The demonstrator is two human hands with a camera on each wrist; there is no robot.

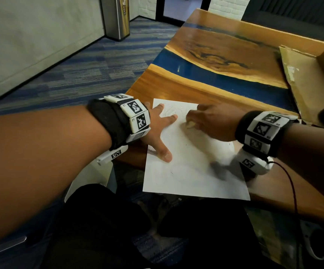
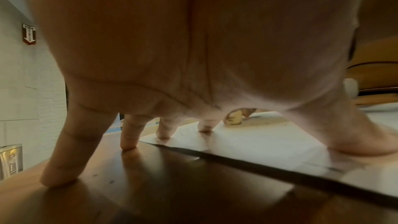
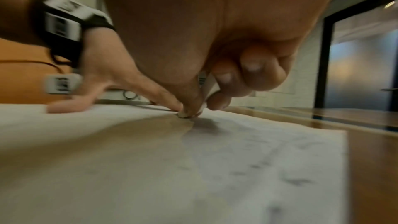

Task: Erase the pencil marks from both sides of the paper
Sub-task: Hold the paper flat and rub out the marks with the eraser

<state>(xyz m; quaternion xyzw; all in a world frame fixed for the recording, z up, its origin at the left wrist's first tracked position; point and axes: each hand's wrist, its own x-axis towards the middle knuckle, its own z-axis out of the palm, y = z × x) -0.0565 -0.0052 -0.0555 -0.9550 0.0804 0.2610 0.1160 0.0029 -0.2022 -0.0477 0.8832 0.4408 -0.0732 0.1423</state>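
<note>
A white sheet of paper lies at the near edge of the wooden table, its near part hanging past the edge. Faint pencil marks show near its far end and across the sheet. My left hand is spread flat, with thumb and two fingers pressing the paper and the other fingers on the wood. My right hand pinches a small pale eraser and holds its tip on the paper, just right of my left fingers. The eraser is worn and yellowish.
The table is glossy wood with a blue resin band. A flattened cardboard piece lies at the right. A thin dark cable hangs from my right wrist. A metal bin stands on the carpet at the far left.
</note>
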